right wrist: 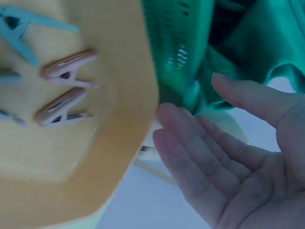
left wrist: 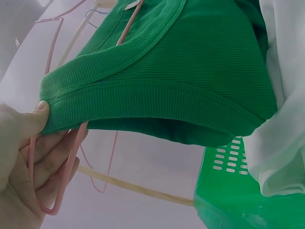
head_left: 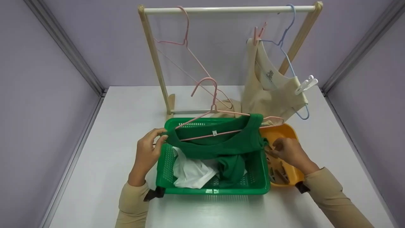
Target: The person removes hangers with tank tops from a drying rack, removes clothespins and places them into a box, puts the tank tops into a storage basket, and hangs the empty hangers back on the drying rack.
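Green plastic is forming the basket [head_left: 218, 191], which is standing on the white table [head_left: 110, 142] and holding a crumpled white cloth [head_left: 194, 174], with green cloth [head_left: 232, 169] bunching next to it. Above the basket's opening, the green top [head_left: 205, 149] is hanging on a pink hanger [head_left: 216, 93], its white label showing at the neck and its hook standing clear of the rack [head_left: 234, 9]. The left hand [head_left: 148, 150] is pinching one shoulder of the top between thumb and fingers, while that end of the hanger is poking out across the fingers.

Just beside the basket, the orange bin [head_left: 293, 169] is holding scattered clips; the right wrist view is showing a teal clip [right wrist: 19, 28], a pink clip [right wrist: 69, 69] and a greyish clip [right wrist: 62, 107] on its floor. Over this bin, the right hand [head_left: 289, 152] is reaching near the top's other shoulder. Its thumb is standing apart from loosely extended fingers, and it is holding nothing; whether it is touching the top, I cannot tell.

Behind, a beige top [head_left: 265, 99] is hanging from the rack on a blue hanger [head_left: 288, 60], with a pink peg [head_left: 255, 35] and a white peg [head_left: 306, 85] gripping its shoulders. Another pink hanger [head_left: 187, 25] is hanging bare from the bar.
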